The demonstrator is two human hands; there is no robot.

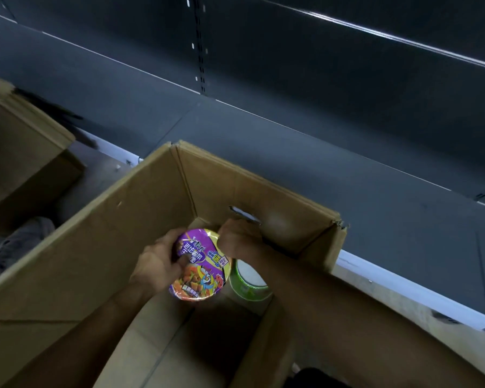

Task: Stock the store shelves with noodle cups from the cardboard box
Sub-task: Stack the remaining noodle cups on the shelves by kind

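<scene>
Purple noodle cup (200, 264) is gripped by left hand (157, 261) and right hand (235, 236) inside cardboard box (109, 233); a lift onto the shelf (291, 152) is likely called for.

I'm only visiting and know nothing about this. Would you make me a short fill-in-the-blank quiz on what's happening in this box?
The noodle cup gripped by the left hand and right hand has a mostly ____ lid.
Below it sits a second cup with a ____ rim.
Both cups are inside an open ____ box.
Missing words: purple; green; cardboard.
</scene>
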